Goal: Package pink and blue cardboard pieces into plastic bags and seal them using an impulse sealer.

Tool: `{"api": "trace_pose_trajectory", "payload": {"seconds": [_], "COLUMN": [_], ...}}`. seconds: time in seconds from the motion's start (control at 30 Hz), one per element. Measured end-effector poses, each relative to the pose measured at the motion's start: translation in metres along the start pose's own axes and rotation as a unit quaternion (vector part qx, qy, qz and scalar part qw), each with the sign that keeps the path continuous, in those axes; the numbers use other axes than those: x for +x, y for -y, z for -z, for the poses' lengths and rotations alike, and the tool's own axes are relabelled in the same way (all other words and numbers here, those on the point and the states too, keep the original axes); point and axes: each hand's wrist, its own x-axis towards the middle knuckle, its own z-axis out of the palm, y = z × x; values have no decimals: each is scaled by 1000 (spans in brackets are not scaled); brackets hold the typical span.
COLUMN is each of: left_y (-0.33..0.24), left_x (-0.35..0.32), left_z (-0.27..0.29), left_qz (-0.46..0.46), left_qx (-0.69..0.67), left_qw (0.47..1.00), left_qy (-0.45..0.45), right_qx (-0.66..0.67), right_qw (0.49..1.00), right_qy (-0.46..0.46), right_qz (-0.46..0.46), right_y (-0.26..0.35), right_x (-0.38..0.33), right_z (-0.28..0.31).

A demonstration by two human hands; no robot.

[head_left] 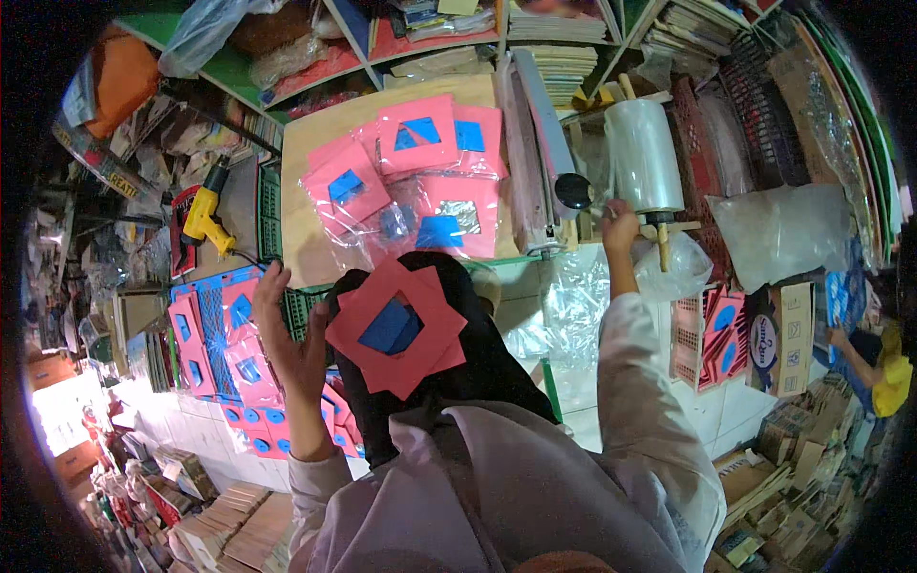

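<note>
On the person's lap, over dark fabric, lay a small stack of red square cards (396,329), each with a square window showing blue inside, fanned at slightly different angles. Their left hand (287,334) was raised just beside the stack's left edge, palm turned toward it, fingers spread and curled, holding nothing and not clearly touching the cards. Their right hand (619,227) reached forward and up, well away from the stack, its fingers closed around a wooden handle (661,241) at the base of a large roll of clear plastic film (643,153), which stood upright on a stand.

Ahead of the lap, a wooden board (304,162) carried more of the same red-and-blue cards, already sealed in clear plastic bags (420,172) and overlapping one another. A long grey sealing bar (535,143) ran along the board's right side. To the left, a blue crate (205,286) held further red cards, with a yellow power tool (205,215) lying beyond it. Loose clear plastic (573,306) was crumpled below the roll. A cardboard box (783,339) sat at the right, beside another person's arm (855,353).
</note>
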Motion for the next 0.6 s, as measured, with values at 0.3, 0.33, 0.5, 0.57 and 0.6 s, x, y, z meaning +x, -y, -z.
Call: {"api": "trace_pose_trajectory", "payload": {"seconds": [0.3,0.33,0.5,0.57,0.6], "left_y": [-51,-56,-75,-82,-84], "left_x": [28,32,54,64,69], "left_z": [-66,-81,-151,-174,-182], "left_qz": [-64,-120,-20,13,35], "left_qx": [-221,-247,-263,-143,-77], "left_qw": [958,943,909,917,905], "left_qy": [172,189,323,372,416], "right_qx": [217,200,188,185,194], "right_qw": [967,964,957,946,940], "right_qy": [-33,-21,-10,-20,-21], "right_qz": [128,172,220,264,281], "right_y": [159,171,212,229,239], "right_x": [-82,-86,-82,-80,-80], "right_z": [86,89,93,94,94]}}
